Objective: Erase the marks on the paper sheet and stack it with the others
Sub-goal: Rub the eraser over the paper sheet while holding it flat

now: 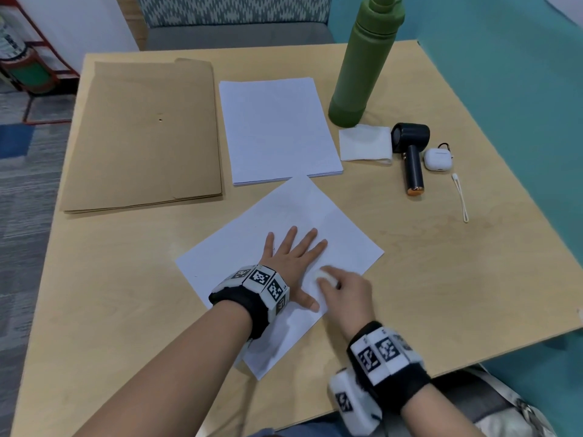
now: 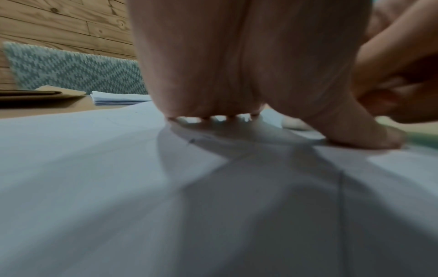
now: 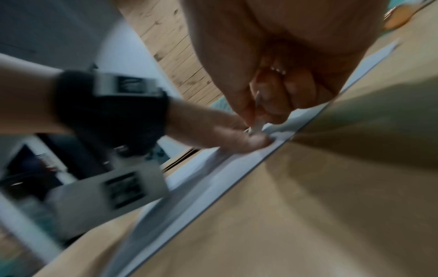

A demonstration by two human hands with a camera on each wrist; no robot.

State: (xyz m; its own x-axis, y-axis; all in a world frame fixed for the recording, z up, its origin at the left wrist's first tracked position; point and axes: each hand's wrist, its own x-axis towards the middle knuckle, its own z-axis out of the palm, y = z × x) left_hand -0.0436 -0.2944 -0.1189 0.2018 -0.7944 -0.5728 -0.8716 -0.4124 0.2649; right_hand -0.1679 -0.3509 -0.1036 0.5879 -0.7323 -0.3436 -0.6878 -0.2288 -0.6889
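A single white paper sheet (image 1: pixel 331 228) lies turned at an angle on the wooden table, near me. My left hand (image 1: pixel 291 260) lies flat on it with straight, spread fingers and presses it down. My right hand (image 1: pixel 342 290) is curled round a small white eraser (image 1: pixel 325 277), which touches the sheet just right of my left thumb. The wrist views show the left palm (image 2: pixel 225 65) on the sheet (image 2: pixel 94 178) and the right fingers (image 3: pixel 272 99) pinching the eraser (image 3: pixel 257 126). A faint dark mark (image 2: pixel 192 140) shows under the left palm. The stack of white sheets (image 1: pixel 277 130) lies behind.
Brown envelopes (image 1: pixel 142 134) lie at the left. A green bottle (image 1: pixel 362 64), a folded tissue (image 1: pixel 366 141), a dark handheld fan (image 1: pixel 411 156), a white earbud case (image 1: pixel 437 157) and a white strap (image 1: pixel 460 197) sit at the right. The table's front edge is near my wrists.
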